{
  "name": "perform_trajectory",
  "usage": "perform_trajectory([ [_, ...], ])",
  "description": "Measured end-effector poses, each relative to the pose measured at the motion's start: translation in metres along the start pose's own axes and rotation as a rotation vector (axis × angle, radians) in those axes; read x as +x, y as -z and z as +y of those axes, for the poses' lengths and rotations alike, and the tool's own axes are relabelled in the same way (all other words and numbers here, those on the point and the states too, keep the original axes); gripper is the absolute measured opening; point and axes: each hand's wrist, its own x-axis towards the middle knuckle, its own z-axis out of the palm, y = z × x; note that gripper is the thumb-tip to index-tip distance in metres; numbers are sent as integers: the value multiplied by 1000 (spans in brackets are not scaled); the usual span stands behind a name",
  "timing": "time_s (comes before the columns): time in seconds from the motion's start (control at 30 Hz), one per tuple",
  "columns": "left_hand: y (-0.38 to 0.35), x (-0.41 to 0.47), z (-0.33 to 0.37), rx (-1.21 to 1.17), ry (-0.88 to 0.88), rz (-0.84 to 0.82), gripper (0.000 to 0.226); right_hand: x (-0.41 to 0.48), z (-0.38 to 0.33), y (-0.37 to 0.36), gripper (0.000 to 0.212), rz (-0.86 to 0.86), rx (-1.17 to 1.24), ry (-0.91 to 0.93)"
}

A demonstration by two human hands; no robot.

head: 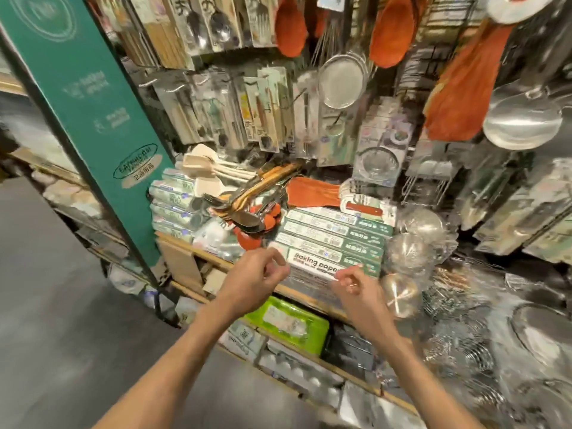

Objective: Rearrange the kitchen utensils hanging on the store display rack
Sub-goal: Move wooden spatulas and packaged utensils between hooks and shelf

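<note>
Green sign panel (93, 119), tall, stands left of the baking paper box (315, 264). Above that box hang the packaged utensils (247, 113), the ones to rearrange; just behind it lies a loose heap of spoons (244, 212). My left hand (257, 274) and right hand (356, 286) hover at the box's near edge, fingers loosely curled, holding nothing. Reaching up over the heap, my forearm could knock it off, I think. I count three orange cloths (390, 35) and four stacked boxes (334, 232).
</note>
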Motion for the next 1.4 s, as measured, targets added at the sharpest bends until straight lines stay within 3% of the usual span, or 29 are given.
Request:
perform_trajectory([
  [0.17, 17, 18, -94, -29, 62, -38, 17, 26, -8, -99, 19, 33, 106, -142],
  [0.3, 37, 43, -156, -30, 80, -68, 23, 52, -23, -163, 15, 22, 188, -244],
  [0.57, 61, 137, -221, 66, 56, -14, 25, 148, -37, -227, 18, 65, 369, -415],
  [0.77, 67, 256, -247, 122, 22, -40, 20, 272, -45, -266, 13, 75, 257, -333],
  [0.93, 47, 332, -268, 177, 117, -223, 29, 362, -50, -292, 35, 43, 47, -255],
  [1.17, 18, 366, -303, 212, 221, -415, 39, 394, -43, -303, 47, 55, 37, -305],
  [1.4, 28, 393, -317, 83, 228, -492, 22, 395, -47, -300, 43, 6, 121, -324],
])
